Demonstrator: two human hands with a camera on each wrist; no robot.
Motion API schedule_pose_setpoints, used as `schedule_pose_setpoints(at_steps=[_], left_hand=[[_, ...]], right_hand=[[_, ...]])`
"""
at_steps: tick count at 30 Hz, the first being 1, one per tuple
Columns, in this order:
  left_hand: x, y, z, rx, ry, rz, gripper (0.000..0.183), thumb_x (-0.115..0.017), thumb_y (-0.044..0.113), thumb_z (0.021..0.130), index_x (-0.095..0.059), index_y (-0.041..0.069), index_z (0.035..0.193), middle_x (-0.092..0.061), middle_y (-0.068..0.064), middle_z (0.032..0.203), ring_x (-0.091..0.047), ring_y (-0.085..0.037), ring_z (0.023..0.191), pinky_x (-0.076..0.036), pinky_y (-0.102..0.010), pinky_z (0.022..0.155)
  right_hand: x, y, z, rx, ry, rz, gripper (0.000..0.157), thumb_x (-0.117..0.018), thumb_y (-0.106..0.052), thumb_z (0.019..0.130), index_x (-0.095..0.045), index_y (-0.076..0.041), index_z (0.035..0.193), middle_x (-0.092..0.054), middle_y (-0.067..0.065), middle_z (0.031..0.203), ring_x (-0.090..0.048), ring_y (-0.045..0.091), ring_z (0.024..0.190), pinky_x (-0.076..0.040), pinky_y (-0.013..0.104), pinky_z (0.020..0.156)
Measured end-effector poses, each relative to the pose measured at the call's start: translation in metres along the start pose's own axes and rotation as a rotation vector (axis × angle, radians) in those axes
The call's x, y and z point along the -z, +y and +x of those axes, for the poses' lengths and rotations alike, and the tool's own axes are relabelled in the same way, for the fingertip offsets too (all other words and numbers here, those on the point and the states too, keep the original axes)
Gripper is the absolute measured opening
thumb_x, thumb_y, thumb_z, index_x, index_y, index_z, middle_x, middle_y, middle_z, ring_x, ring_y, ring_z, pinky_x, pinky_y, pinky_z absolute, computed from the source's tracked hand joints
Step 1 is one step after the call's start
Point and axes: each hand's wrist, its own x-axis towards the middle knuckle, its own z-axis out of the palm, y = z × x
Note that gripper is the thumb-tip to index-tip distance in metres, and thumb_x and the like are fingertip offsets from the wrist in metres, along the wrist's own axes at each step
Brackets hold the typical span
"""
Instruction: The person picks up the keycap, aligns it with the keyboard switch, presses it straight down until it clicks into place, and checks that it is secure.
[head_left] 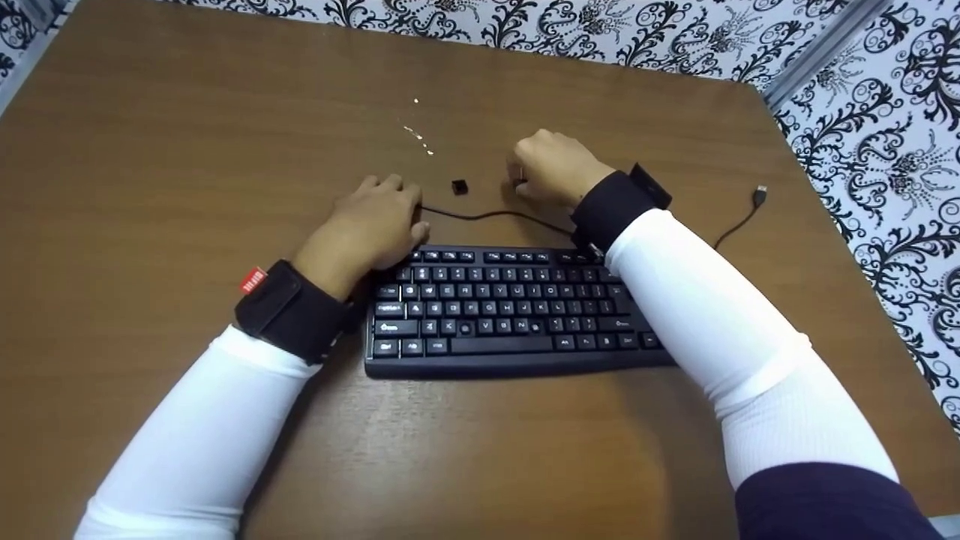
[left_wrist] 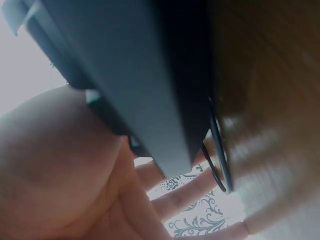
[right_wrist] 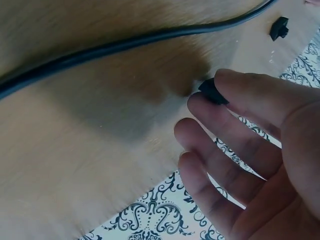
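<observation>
- Right hand pinches a small black plastic keycap above the brown wooden counter.
- Left hand, fingers extended, is at the far-left corner of the black rectangular keyboard.
- Another black keycap lies between them.

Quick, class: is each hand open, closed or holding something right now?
Left hand: open, at the far left corner of the keyboard.
Right hand: closed, pinching a small black keycap.

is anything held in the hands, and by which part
The right hand pinches a small black keycap by its sides between thumb and index finger; the left hand, by the keyboard, appears empty.
</observation>
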Motion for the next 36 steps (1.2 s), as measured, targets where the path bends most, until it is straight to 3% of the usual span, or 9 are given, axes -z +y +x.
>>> schedule_pose_setpoints(at_steps=[9,18,28,36], left_hand=[[-0.001,0.0,0.001,-0.015,0.017,0.005,0.056,-0.048,0.037,0.104,-0.041,0.004,0.148,-0.038,-0.021,0.154,-0.036,-0.042,0.141,-0.038,-0.067,0.11],[0.0,-0.001,0.002,-0.012,0.009,-0.005,0.057,-0.048,0.037,0.104,-0.04,0.003,0.149,-0.037,-0.021,0.154,-0.034,-0.043,0.142,-0.038,-0.069,0.109],[0.002,-0.001,0.001,-0.005,-0.008,-0.013,0.062,-0.047,0.037,0.104,-0.034,0.002,0.153,-0.031,-0.024,0.158,-0.026,-0.047,0.146,-0.033,-0.073,0.11],[0.002,-0.001,0.0,-0.016,-0.003,-0.007,0.06,-0.047,0.037,0.104,-0.036,0.002,0.152,-0.034,-0.025,0.156,-0.031,-0.046,0.143,-0.035,-0.072,0.109]], right_hand=[[0.006,-0.011,-0.025,0.103,0.075,0.128,0.018,-0.076,-0.022,0.088,-0.075,-0.006,0.094,-0.076,0.011,0.092,-0.071,0.026,0.081,-0.06,0.039,0.076],[0.005,-0.025,-0.067,0.191,0.131,0.359,0.016,-0.078,-0.017,0.087,-0.076,-0.008,0.1,-0.076,0.004,0.084,-0.069,0.012,0.068,-0.059,0.023,0.064],[-0.001,-0.037,-0.102,0.276,0.04,0.431,0.017,-0.076,-0.016,0.089,-0.076,-0.01,0.105,-0.076,0.001,0.086,-0.069,0.009,0.073,-0.06,0.022,0.068],[-0.006,-0.037,-0.117,0.286,-0.009,0.424,0.021,-0.072,-0.01,0.09,-0.076,-0.01,0.11,-0.076,0.001,0.089,-0.07,0.01,0.08,-0.061,0.027,0.072]])
